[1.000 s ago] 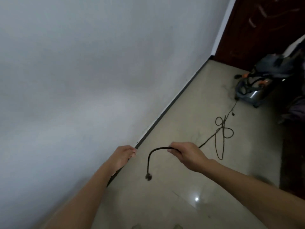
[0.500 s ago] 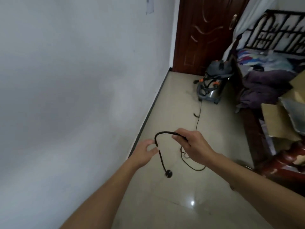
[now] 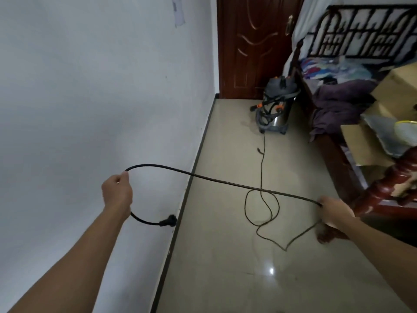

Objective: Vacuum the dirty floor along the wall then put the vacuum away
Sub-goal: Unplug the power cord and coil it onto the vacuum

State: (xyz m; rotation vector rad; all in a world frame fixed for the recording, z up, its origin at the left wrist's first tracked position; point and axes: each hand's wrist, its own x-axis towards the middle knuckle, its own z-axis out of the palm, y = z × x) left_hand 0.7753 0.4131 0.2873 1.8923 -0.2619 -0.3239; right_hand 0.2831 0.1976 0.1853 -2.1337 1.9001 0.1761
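Along the wall: a pale wall [image 3: 90,98] is seen on the left, edged by a dark skirting strip where it meets the floor.
Floor: the tiled floor [image 3: 225,256] is seen running from the near edge to a brown door [image 3: 255,46]; faint smudges are visible near the far end, but whether dirt is left cannot be told.
Bed: a bed [image 3: 343,102] piled with clothes and cardboard is seen on the right, just beside the vacuum.
Vacuum: the vacuum [image 3: 274,107] is stood upright at the far end, near the door, well apart from both hands.
Cord: the cord [image 3: 237,184] is stretched in the air between the hands; slack loops are left on the floor, and a line is seen trailing back to the vacuum.
Plug: the plug [image 3: 168,221] is hung free below the left hand, near the skirting, in no socket.
Left hand: the left hand [image 3: 116,193] is closed round the cord near its plug end.
Right hand: the right hand [image 3: 335,210] is closed on the cord further along.
Done: vacuuming is judged finished, since the plug is out.
Left: the cord is yet to be gathered in, and the vacuum is yet to be put away.
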